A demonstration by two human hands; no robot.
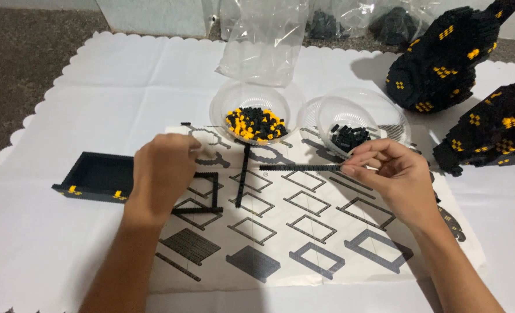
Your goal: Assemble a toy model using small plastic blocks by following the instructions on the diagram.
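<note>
Right hand (394, 171) pinches a long black brick strip (301, 167) level over the instruction sheet (304, 232), bowls at 12 o'clock within reach; left hand (163, 168), fingers curled, pins the partial black frame (208, 194) at 9 o'clock, steadying it.

A white scalloped cloth (95, 75) covers the brown carpet floor (20, 52). On the cloth lies a paper instruction sheet (304, 243), with two black-and-yellow brick models (443, 64) at two o'clock.

Two clear bowls sit on the white scalloped cloth (66, 243): one (251, 110) with yellow and black bricks, one (365, 113) with black ones. A crumpled clear bag (263, 43) lies behind; large black-and-yellow brick models (443, 58), possibly unfinished, stand right.
</note>
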